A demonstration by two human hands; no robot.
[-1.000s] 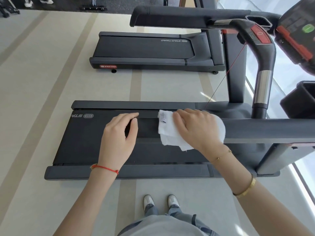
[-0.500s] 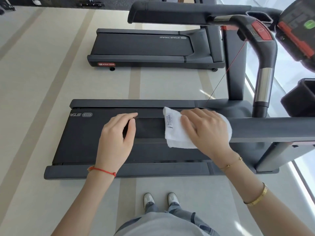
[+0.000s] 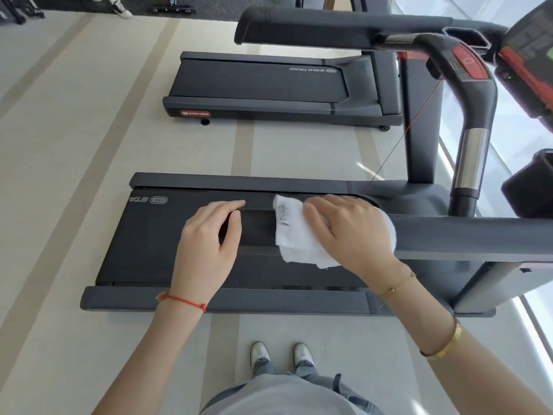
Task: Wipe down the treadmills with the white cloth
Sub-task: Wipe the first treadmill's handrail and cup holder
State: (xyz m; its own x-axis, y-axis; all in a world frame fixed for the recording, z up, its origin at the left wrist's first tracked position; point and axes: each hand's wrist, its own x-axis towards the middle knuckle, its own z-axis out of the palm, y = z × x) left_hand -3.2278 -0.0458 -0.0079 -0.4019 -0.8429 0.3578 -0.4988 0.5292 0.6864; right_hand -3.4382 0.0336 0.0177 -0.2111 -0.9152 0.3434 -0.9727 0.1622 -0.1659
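Treadmills stand side by side on the pale striped floor (image 3: 89, 145): the near treadmill (image 3: 239, 301) lies right below the person, the far treadmill (image 3: 269, 82) beyond a bare strip of floor. Both are dark grey with black belts and side rails. The white cloth (image 3: 294, 235), crumpled with a small printed label on its left edge, lies on the near machine's grey handrail (image 3: 463, 238), which crosses above the belt. The right hand (image 3: 350, 232) presses flat on the cloth with fingers extended, covering most of it. The left hand (image 3: 206, 244) rests on the same handrail just left of the cloth, fingers curved loosely over the bar's end and thumb alongside, holding nothing else. A black cup holder (image 3: 529, 184) sits at the right edge by the console; its contents cannot be seen. The person's shoes (image 3: 281, 354) stand just short of the near side rail. Open floor stretches to the left of both machines, while uprights and the curved handle (image 3: 475, 115) crowd the right.
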